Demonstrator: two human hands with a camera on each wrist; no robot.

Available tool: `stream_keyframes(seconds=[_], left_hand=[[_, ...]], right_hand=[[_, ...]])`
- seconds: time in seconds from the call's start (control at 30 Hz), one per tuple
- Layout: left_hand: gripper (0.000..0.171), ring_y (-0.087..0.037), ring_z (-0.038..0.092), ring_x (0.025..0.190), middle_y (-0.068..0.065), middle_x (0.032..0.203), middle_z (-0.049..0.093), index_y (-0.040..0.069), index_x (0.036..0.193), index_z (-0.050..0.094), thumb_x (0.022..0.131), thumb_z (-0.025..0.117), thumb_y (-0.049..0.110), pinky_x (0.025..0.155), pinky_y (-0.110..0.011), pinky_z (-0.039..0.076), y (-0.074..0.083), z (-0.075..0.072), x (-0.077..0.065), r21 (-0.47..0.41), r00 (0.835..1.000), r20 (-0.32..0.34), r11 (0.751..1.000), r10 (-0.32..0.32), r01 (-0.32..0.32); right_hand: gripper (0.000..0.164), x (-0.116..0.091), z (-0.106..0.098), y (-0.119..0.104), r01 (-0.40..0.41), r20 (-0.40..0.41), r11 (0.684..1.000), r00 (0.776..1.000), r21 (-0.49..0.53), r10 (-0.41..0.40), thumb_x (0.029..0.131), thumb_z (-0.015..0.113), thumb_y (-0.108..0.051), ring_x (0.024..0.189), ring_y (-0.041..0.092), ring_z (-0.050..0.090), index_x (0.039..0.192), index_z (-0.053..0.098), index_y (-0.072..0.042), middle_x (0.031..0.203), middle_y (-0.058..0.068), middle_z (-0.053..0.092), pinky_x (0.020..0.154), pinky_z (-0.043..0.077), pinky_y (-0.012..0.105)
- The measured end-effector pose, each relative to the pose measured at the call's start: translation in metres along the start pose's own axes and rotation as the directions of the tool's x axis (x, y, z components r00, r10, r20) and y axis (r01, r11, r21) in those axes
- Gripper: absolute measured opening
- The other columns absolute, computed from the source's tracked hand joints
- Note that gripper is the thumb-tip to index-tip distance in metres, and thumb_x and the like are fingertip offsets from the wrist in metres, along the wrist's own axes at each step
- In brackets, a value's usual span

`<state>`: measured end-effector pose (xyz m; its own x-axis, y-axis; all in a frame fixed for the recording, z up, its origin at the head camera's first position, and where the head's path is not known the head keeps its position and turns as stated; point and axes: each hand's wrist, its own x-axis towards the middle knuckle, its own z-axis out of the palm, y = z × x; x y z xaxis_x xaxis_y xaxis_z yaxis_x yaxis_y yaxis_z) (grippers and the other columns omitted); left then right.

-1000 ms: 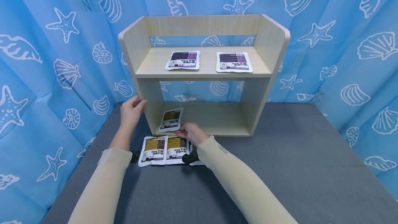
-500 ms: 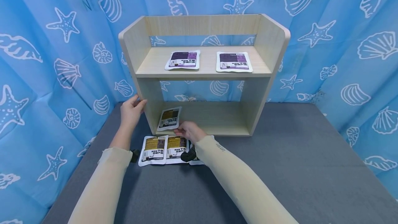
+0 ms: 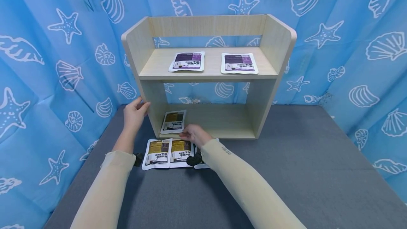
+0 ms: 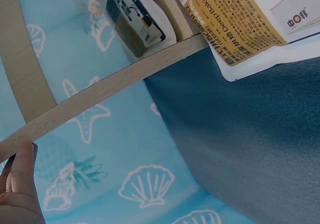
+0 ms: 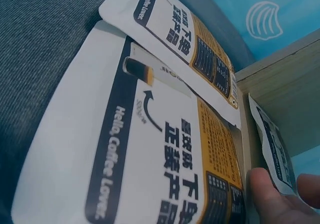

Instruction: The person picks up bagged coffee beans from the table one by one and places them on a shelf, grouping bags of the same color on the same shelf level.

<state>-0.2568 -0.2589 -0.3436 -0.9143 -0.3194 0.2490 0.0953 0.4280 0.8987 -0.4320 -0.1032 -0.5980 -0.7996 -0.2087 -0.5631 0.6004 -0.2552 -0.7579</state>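
Note:
In the head view, a white coffee pouch with a brown and gold label (image 3: pixel 173 121) lies at the left end of the lower level of a pale wooden shelf (image 3: pixel 219 123). My right hand (image 3: pixel 198 135) pinches its near right corner; the right wrist view shows thumb and finger (image 5: pixel 265 189) at that corner. My left hand (image 3: pixel 133 116) grips the front edge of the shelf's left side panel. Matching pouches lie on the table before the shelf: a left one (image 3: pixel 158 152), a middle one (image 3: pixel 181 151), and a third mostly hidden beneath my right wrist.
Two pouches with purple labels, a left one (image 3: pixel 187 62) and a right one (image 3: pixel 240 63), lie on the upper level. The shelf stands on a grey cloth-covered table (image 3: pixel 302 158), with a blue shell-patterned curtain (image 3: pixel 334 63) behind and at both sides.
The pouch in my right hand has shifted slightly left and its tilt has eased, so it now lies flatter on the lower level. My left hand stays in place on the side panel.

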Motion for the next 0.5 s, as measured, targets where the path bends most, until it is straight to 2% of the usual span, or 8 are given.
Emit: stream_keyframes(seconds=[0.07,0.13,0.23,0.3,0.4,0.5], left_hand=[[0.039,-0.031,0.059,0.112,-0.019,0.129,0.06,0.005,0.138,0.054,0.1,0.056,0.016,0.096,-0.042,0.05,0.001,0.0,0.0,0.001,1.0,0.003,1.0,0.0,0.0],[0.039,-0.031,0.059,0.113,-0.019,0.129,0.059,0.005,0.138,0.054,0.1,0.056,0.016,0.096,-0.042,0.05,0.001,0.001,0.0,-0.002,1.0,0.005,1.0,0.002,-0.002],[0.039,-0.03,0.059,0.114,-0.019,0.13,0.059,0.006,0.138,0.054,0.1,0.056,0.015,0.096,-0.041,0.05,0.0,0.001,0.0,-0.009,1.0,0.004,1.0,-0.002,0.002],[0.039,-0.03,0.059,0.113,-0.019,0.13,0.059,0.006,0.138,0.054,0.1,0.056,0.015,0.096,-0.041,0.05,0.0,0.001,0.001,-0.013,1.0,0.004,1.0,-0.005,0.005],[0.039,-0.03,0.059,0.111,-0.018,0.129,0.06,0.006,0.138,0.055,0.1,0.056,0.016,0.096,-0.041,0.05,-0.001,0.0,0.0,-0.009,1.0,0.005,1.0,-0.009,0.009],[0.038,-0.03,0.059,0.108,-0.019,0.127,0.061,0.005,0.137,0.056,0.1,0.056,0.016,0.095,-0.041,0.05,-0.001,0.0,0.0,-0.001,1.0,0.007,1.0,-0.009,0.009]], right_hand=[[0.057,0.023,-0.009,0.006,0.0,0.034,1.0,0.999,0.025,-0.001,0.083,0.057,0.017,0.081,0.034,0.066,0.137,0.047,0.003,0.11,0.024,0.057,0.068,0.059,0.041],[0.057,0.033,-0.014,0.009,0.005,0.04,0.999,0.999,0.032,-0.007,0.082,0.058,0.018,0.082,0.035,0.066,0.137,0.046,0.005,0.112,0.025,0.056,0.069,0.059,0.043],[0.056,0.013,-0.015,0.002,0.012,0.005,1.0,1.0,0.01,-0.012,0.084,0.056,0.016,0.086,0.036,0.066,0.138,0.043,0.006,0.113,0.024,0.057,0.072,0.059,0.043],[0.051,-0.018,-0.012,-0.007,0.018,-0.025,1.0,1.0,-0.017,-0.019,0.087,0.055,0.014,0.088,0.035,0.066,0.137,0.045,0.006,0.11,0.024,0.059,0.075,0.059,0.041],[0.039,-0.072,-0.012,-0.024,0.022,0.002,1.0,1.0,-0.017,-0.022,0.089,0.054,0.013,0.082,0.033,0.067,0.128,0.052,0.008,0.098,0.024,0.062,0.07,0.06,0.038],[0.035,-0.14,-0.009,-0.047,0.022,0.04,0.999,0.999,-0.034,-0.021,0.092,0.052,0.012,0.087,0.033,0.066,0.127,0.053,0.009,0.1,0.026,0.063,0.072,0.059,0.034]])
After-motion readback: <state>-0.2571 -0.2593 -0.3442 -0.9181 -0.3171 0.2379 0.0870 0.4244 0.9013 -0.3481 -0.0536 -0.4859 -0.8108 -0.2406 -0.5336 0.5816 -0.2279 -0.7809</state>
